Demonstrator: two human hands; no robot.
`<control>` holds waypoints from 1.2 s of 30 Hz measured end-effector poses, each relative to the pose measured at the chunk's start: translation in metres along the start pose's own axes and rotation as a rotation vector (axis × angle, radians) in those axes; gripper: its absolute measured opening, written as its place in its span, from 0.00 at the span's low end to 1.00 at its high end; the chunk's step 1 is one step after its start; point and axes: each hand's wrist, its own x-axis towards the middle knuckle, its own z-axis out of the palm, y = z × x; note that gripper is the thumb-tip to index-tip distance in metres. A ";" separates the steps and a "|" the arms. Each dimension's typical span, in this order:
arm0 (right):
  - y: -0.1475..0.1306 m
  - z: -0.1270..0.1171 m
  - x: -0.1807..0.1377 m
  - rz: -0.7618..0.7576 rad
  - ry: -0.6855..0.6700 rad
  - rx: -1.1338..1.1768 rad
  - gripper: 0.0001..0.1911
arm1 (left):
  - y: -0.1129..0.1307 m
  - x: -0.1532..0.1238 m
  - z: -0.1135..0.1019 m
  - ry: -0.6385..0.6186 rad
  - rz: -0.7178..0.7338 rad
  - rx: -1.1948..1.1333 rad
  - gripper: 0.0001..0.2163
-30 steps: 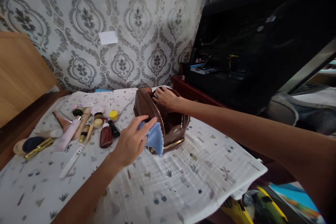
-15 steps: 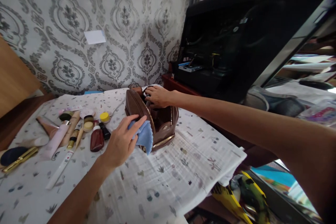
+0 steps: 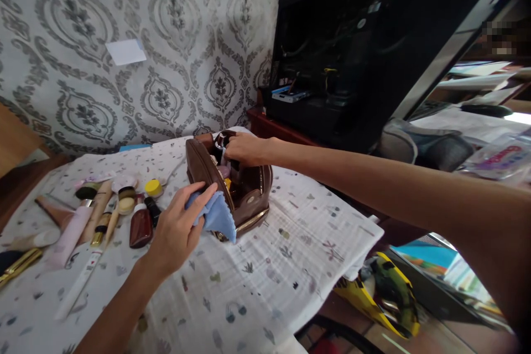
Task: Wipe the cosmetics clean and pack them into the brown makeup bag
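A brown toiletry bag (image 3: pixel 201 163) stands unzipped on the cloth-covered table, its gold zip parted. My left hand (image 3: pixel 176 227) presses a light blue cleaning cloth (image 3: pixel 218 215) with a zigzag edge against the near left side of the bag. Over the far part of the opening, my right hand (image 3: pixel 246 149) reaches in with curled fingers; what they grip is hidden. A silver-capped item (image 3: pixel 220 141) sits just left of those fingers. Deeper inside, something pinkish (image 3: pixel 224 171) and something yellow show.
Several cosmetics lie left of the bag, among them a dark red bottle (image 3: pixel 141 225), a yellow-lidded jar (image 3: pixel 153 187), a pink tube (image 3: pixel 72 235) and a white pen-like tube (image 3: pixel 81 282). A large black television (image 3: pixel 352 61) stands behind on the right.
My view has shifted slightly rightward. The right hand has lifted a little and its fingers are more curled, uncovering the silver cap and other contents. My left hand still holds the blue cloth.
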 end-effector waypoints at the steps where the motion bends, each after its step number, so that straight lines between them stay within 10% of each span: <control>1: 0.000 0.001 0.000 0.013 -0.001 -0.001 0.14 | 0.000 0.000 0.000 -0.001 0.003 -0.001 0.26; 22: -0.022 0.018 -0.002 -0.221 0.294 -0.087 0.10 | 0.004 0.006 -0.004 0.009 0.082 0.170 0.25; 36: -0.043 0.040 0.016 -0.314 0.177 -0.050 0.13 | 0.004 0.006 -0.004 0.013 0.074 0.145 0.25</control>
